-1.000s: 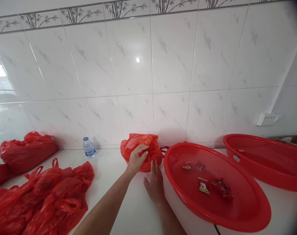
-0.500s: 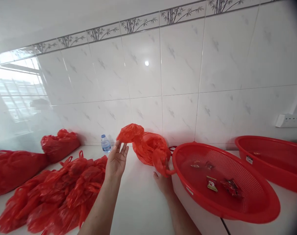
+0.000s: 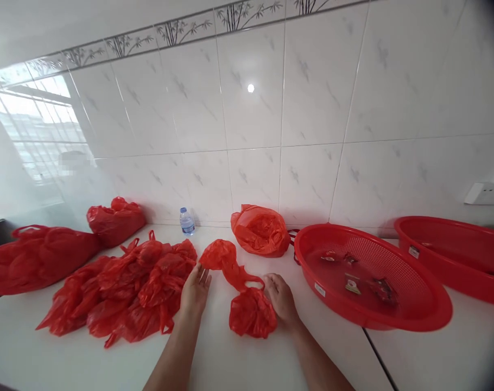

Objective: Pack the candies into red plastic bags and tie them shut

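A thin red plastic bag (image 3: 253, 314) is stretched between my two hands over the white tabletop. My left hand (image 3: 195, 288) pinches its puffed upper end between thumb and fingers, the other fingers loosely extended. On the other side, my right hand (image 3: 283, 300) has its fingertips closed at a handle loop of the bag. Below that loop hangs the bunched, crumpled part of the bag; what it holds, if anything, I cannot make out. Behind my hands, a larger red bag (image 3: 261, 231) sits with its mouth open against the wall, more crumpled red plastic inside.
Left of my hands lies a heap of red plastic bags (image 3: 125, 293). Two bulky red bags (image 3: 47, 258) and a small water bottle (image 3: 187, 221) stand behind. At right, a red perforated basin (image 3: 324, 271) holds several small packets; another red basin (image 3: 454, 260) stands beyond.
My hands and the plastic bag have come nearer, away from the larger bag at the wall. My right hand has risen into view at the handle loop. The view has shifted slightly.
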Demonstrator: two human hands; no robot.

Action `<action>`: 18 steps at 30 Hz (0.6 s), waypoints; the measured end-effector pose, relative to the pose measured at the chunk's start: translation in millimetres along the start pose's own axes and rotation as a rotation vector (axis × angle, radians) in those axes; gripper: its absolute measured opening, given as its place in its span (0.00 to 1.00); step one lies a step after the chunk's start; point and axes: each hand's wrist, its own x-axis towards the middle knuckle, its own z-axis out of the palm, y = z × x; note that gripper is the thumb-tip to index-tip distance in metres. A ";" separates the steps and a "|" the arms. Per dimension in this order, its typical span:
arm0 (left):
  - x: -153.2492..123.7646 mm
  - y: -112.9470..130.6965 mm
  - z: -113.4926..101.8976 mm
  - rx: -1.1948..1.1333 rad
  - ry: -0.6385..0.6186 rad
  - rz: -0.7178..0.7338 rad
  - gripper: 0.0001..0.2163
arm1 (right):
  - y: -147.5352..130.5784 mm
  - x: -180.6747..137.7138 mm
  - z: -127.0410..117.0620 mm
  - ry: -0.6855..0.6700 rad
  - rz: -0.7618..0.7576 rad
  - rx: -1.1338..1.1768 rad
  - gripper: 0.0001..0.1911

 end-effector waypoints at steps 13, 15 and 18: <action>-32.6 -38.9 35.6 1.099 -0.514 0.508 0.20 | -26.6 -63.9 37.7 -0.281 -0.184 -0.402 0.26; -29.4 -47.3 33.3 1.124 -0.558 0.478 0.19 | -31.5 -64.7 29.4 -0.310 -0.111 -0.379 0.18; -27.7 -50.2 31.5 1.083 -0.551 0.478 0.18 | -41.4 -53.4 10.5 -0.284 0.048 -0.179 0.12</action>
